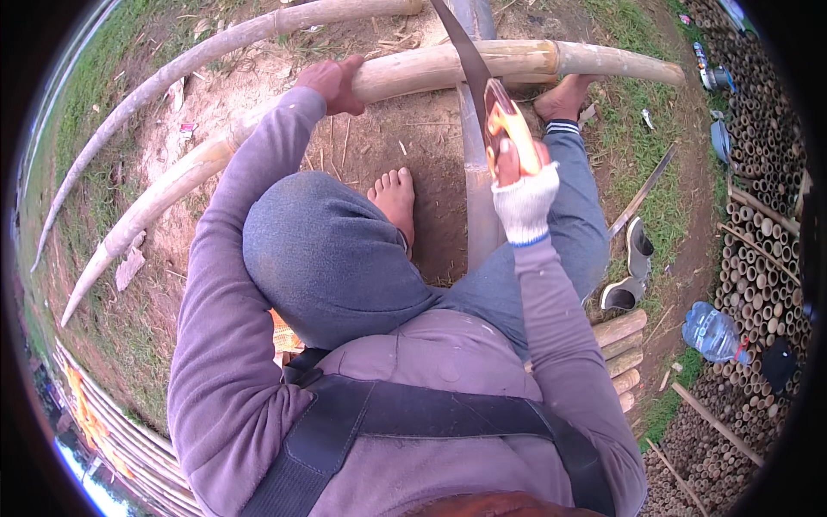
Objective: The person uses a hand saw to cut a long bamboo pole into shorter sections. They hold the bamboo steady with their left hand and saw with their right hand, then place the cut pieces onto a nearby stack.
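Note:
A long, pale bamboo pole [413, 72] runs crosswise in front of me and curves away to the lower left. My bare left hand [334, 85] is closed over it, left of the saw. In my right hand [524, 185], which wears a white knit glove with the fingertips bare, is the wooden handle of a handsaw [510, 125]. Its dark blade [465, 53] slants up and away across the pole, right of my left hand. Whether the teeth are in a cut, I cannot tell. Beneath the pole lies a grey beam [479, 172], running toward me.
Another bamboo pole [215, 53] arcs along the far left. Short bamboo pieces [622, 340] lie by my right side, near sandals [636, 258] and a long blade [644, 191] on the grass. Cut bamboo tubes [762, 284] pile up at the right, beside a plastic bottle [713, 332].

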`<state>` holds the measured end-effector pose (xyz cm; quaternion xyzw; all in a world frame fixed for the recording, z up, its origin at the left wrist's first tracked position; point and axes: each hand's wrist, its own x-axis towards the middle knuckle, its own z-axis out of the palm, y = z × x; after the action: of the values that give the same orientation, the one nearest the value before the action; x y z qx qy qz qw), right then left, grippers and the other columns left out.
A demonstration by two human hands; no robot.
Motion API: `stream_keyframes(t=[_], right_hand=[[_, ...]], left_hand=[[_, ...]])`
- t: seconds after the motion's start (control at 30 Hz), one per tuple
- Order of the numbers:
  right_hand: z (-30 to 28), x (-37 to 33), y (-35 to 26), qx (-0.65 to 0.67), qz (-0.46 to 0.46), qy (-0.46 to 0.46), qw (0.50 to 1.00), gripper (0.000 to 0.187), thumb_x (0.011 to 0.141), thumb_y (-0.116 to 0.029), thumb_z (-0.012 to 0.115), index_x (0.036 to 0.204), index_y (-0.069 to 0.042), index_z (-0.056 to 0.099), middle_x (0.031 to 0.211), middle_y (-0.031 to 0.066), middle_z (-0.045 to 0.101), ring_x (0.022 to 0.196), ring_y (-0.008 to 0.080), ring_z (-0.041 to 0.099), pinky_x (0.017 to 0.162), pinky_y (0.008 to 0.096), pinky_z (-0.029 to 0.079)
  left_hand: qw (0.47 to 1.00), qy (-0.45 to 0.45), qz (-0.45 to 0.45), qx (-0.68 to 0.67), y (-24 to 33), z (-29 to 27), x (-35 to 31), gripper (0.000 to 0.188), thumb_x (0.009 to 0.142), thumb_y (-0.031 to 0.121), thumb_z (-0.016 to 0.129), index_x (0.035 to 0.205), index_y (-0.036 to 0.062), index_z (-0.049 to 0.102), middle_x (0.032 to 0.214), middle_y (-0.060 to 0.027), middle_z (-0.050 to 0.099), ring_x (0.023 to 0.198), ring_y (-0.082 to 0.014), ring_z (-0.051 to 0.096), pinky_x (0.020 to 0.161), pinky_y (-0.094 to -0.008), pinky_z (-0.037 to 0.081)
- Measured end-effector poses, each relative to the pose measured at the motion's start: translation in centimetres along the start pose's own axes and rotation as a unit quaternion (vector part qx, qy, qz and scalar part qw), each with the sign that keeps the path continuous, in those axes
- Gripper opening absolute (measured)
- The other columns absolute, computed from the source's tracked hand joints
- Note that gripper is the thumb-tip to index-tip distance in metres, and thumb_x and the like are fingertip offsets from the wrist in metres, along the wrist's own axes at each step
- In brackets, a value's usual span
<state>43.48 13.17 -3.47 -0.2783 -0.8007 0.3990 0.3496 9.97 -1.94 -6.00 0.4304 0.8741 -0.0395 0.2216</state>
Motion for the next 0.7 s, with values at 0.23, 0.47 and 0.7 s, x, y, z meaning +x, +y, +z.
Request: stream_keyframes(t=[0.23, 0.47, 0.7], right_hand=[[-1.2, -0.7, -2.0, -0.043, -0.035, 0.011, 0.998, 0.024, 0.099, -0.020, 0.080, 0.100, 0.002, 0.069, 0.078, 0.0169, 0.069, 0.067, 0.0294, 0.067, 0.066, 0.0390, 0.053], [-4.4, -4.6, -2.5, -0.020, 0.019, -0.006, 1.000, 0.021, 0.103, -0.016, 0.075, 0.104, 0.004, 0.069, 0.084, 0.0132, 0.073, 0.073, 0.0215, 0.071, 0.068, 0.0361, 0.055], [0.4, 3.1, -1.1, -0.098, 0.015, 0.031, 0.995, 0.034, 0.099, -0.032, 0.079, 0.100, 0.002, 0.071, 0.080, 0.0240, 0.072, 0.076, 0.0436, 0.074, 0.067, 0.0464, 0.058]], left_hand=[[1.000, 0.004, 0.017, -0.012, -1.9, 0.3, 0.9, 0.093, 0.070, 0.044, 0.089, 0.152, 0.0176, 0.055, 0.115, -0.0205, 0.078, 0.109, -0.0393, 0.076, 0.100, -0.0478, 0.060], [0.999, -0.016, 0.014, -0.034, -1.5, 0.2, 1.2, 0.099, 0.068, 0.042, 0.090, 0.154, 0.0095, 0.054, 0.120, -0.0214, 0.078, 0.111, -0.0370, 0.076, 0.102, -0.0451, 0.060], [0.997, -0.036, 0.055, -0.046, 0.3, -1.5, 2.2, 0.108, 0.069, 0.041, 0.091, 0.163, 0.0093, 0.047, 0.126, -0.0240, 0.077, 0.117, -0.0368, 0.075, 0.108, -0.0429, 0.058]])
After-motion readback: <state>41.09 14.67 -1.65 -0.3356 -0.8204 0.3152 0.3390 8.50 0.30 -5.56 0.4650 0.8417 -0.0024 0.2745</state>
